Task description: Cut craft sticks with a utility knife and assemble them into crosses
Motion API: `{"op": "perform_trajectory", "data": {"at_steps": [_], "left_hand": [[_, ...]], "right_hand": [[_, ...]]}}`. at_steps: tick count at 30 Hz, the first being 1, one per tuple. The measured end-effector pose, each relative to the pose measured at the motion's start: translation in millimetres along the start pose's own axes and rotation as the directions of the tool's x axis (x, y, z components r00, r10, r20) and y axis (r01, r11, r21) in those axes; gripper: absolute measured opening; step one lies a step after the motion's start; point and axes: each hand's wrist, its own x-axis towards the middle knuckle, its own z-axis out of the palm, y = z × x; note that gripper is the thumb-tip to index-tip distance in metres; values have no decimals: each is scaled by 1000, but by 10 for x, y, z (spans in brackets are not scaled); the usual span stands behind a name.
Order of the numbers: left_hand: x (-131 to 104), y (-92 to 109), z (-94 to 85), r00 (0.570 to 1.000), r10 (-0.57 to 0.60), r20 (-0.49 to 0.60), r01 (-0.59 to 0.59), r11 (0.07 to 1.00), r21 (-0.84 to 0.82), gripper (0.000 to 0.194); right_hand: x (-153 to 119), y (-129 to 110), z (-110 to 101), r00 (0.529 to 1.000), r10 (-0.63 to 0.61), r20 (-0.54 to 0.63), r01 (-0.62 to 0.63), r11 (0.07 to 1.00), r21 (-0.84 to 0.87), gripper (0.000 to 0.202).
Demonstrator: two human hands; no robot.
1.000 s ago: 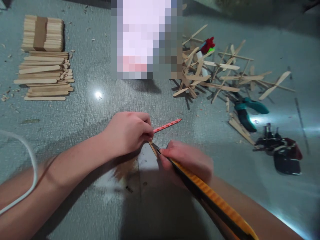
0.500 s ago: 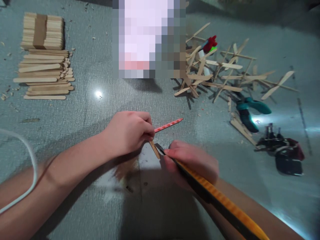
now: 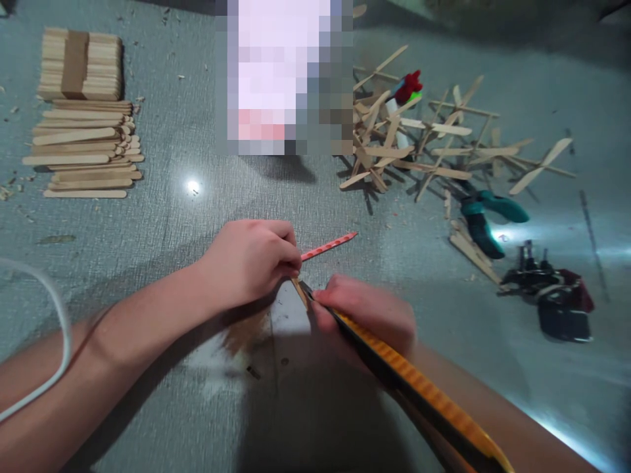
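Note:
Near the middle of the table, my left hand (image 3: 256, 256) is closed on a thin wooden stick (image 3: 300, 293), whose end sticks out below the fingers. A red patterned pencil (image 3: 329, 246) extends to the right from the same fingers; whether they grip it is hidden. My right hand (image 3: 367, 315) is wrapped round a yellow and black cutter knife (image 3: 394, 361). Its dark blade end (image 3: 307, 289) is right beside the wooden stick, and the handle runs down to the lower right. Below the stick lies a pale, stained patch (image 3: 290, 328) on the table.
At the upper left are a banded bundle (image 3: 103, 66) and a loose pile of craft sticks (image 3: 83, 148). Crossed stick pieces (image 3: 434, 144) fill the upper right, above green-handled pliers (image 3: 480, 226) and dark clips (image 3: 562, 305). A white cable (image 3: 62, 322) crosses the left arm.
My right hand and the knife have shifted slightly left, bringing the blade end closer to the stick. My left hand stays closed on the stick. The whole view has shifted slightly.

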Motion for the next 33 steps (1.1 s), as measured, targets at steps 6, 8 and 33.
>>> {"op": "perform_trajectory", "data": {"at_steps": [6,8,33], "left_hand": [[-9,-2,-7,1000,2,-12,-2,1000,4,17],[-10,1,-8,1000,-2,-3,2,1000,7,16],[-11,-8,2,1000,22,-16,-22,1000,14,19]], "right_hand": [[-19,-20,31,998,20,-58,-20,1000,7,16],[-3,-36,38,998,22,-62,-21,1000,14,15],[-1,51,-1,1000,7,-2,-7,1000,-19,16]]}}
